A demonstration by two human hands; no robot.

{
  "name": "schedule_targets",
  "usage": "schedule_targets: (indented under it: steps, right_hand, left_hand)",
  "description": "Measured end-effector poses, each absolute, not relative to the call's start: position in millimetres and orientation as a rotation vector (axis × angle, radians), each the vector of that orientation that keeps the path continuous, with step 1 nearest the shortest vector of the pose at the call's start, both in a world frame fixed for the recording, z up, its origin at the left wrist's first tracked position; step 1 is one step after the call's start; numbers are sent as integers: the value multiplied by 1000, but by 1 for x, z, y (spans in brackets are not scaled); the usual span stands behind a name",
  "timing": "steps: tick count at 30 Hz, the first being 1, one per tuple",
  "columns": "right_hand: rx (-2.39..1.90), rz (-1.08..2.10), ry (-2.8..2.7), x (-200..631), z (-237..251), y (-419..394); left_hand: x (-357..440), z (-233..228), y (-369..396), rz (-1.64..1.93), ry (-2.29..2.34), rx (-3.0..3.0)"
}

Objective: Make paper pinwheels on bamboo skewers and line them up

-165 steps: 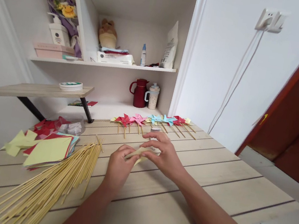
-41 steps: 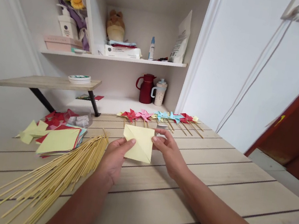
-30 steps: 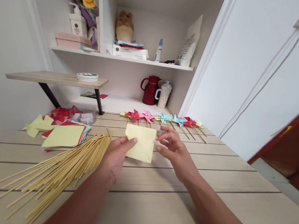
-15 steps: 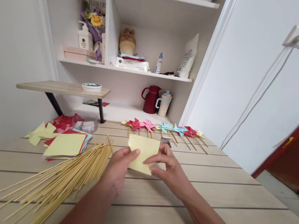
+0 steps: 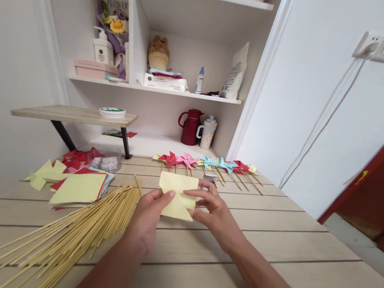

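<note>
Paper: a thin, matte, pale yellow square, slit at its lower right corner, held up just below the middle of the frame.
Left hand: bare hand gripping the square's left side, thumb flat on the front.
Right hand: bare hand at the square's right edge, fingers bent and apart, fingertips touching the paper; whether they pinch it, one cannot tell.
Table: pale wood-look boards with dark straight grooves, filling the lower frame.
Sticks: a fanned heap of slim, straight wooden sticks, lower left.
Paper pile: flat coloured squares, yellow on top, red and blue edges showing, left of the frame; a folded yellow paper shape lies beside it.
Pinwheels: a row of pointed paper pinwheels in red, pink, blue and yellow, on sticks, behind the hands.
Shelves: smooth white boards, upper middle; below stand a glossy dark red jug and a speckled cup.
Writing: "FLOWER" reads on a bouquet wrap, upper left; print on the white packet is too small to read.
</note>
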State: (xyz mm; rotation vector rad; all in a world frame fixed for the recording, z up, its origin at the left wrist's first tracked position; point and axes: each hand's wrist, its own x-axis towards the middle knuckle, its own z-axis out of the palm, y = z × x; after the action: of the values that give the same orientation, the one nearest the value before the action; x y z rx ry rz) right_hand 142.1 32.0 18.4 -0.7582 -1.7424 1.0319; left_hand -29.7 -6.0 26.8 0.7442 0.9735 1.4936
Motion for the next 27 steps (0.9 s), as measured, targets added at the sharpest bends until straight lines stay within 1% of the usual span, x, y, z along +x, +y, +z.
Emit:
schedule_targets:
  steps: [3,7,12,14,21,27]
  right_hand:
    - [-759,968,-1719,149,23,32]
    - [-790,1018,-1614,152,29,30]
    - [-811,1257,-1625,144,26,26]
    - [-832,1296,-1640,141,23,26]
    - [-697,1086,-1807,142,20,29]
    - [-693,1057,-1815,140,18,30]
  left_hand:
    - [-32,26,-3,1512,968,705]
    - [-32,25,-2,1512,981,706]
    - [-29,25,-4,1466,946,738]
    - [-28,24,-4,1446,950,743]
    - [-30,20,-1,1404,943,752]
    - [-28,24,-6,1401,949,779]
